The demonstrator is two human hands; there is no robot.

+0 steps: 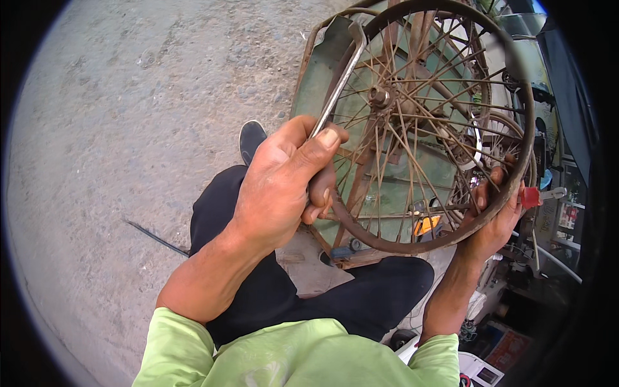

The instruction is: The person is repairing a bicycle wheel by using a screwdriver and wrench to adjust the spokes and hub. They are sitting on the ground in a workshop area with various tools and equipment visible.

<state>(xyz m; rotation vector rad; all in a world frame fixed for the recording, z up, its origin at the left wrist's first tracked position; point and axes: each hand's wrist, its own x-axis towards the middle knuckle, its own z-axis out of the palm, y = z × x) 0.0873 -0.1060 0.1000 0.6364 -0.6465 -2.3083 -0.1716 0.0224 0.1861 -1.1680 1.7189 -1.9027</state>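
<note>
My left hand [284, 180] is closed on a long silver metal bar [342, 84], whose bent upper end lies against the left side of a rusty spoked wheel rim [412, 245]. The wheel's hub [380, 96] faces up toward me. My right hand [493, 219] grips the rim at its lower right, fingers curled through the spokes. Beside that hand is a red-handled metal tool [531, 197]; I cannot tell whether the hand holds it too. A curved silver metal piece [476, 142] shows among the spokes. Behind the wheel is a worn green metal panel [316, 77].
My dark-trousered legs [354, 284] are bent beneath the wheel. A thin dark rod [155, 237] lies on the rough concrete ground [129, 109] at left. A yellow object [427, 226] shows below the spokes. Bicycle parts, a glass-fronted case [569, 213] and other clutter crowd the right side.
</note>
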